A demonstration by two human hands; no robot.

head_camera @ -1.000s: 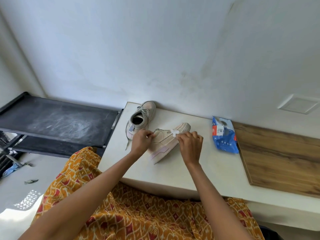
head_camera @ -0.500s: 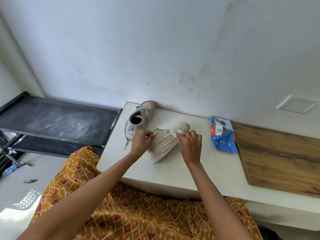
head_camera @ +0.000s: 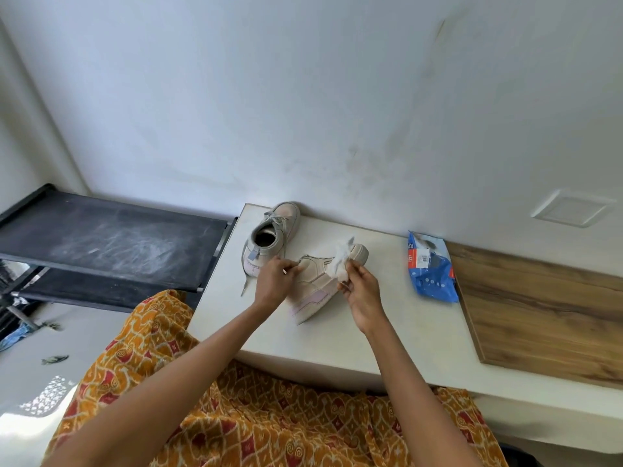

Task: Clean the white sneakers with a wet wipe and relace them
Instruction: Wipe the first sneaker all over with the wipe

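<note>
Two pale sneakers sit on a white table (head_camera: 397, 318). The near sneaker (head_camera: 318, 284) lies tilted on its side, sole toward me, toe pointing right. My left hand (head_camera: 274, 279) grips its heel end. My right hand (head_camera: 359, 286) pinches a crumpled white wet wipe (head_camera: 340, 261) just above the shoe's toe area. The far sneaker (head_camera: 273, 234) stands upright by the wall, laced, with a loose lace end hanging toward the table's left edge.
A blue wet-wipe pack (head_camera: 429, 266) lies to the right of the shoes. A wooden board (head_camera: 546, 318) covers the table's right part. A black rack (head_camera: 108, 241) stands left of the table. Orange patterned cloth (head_camera: 269, 419) covers my lap.
My right hand has lifted the wipe off the near sneaker's upper and drawn back slightly; the wipe now bunches up above the toe. My left hand keeps its hold.
</note>
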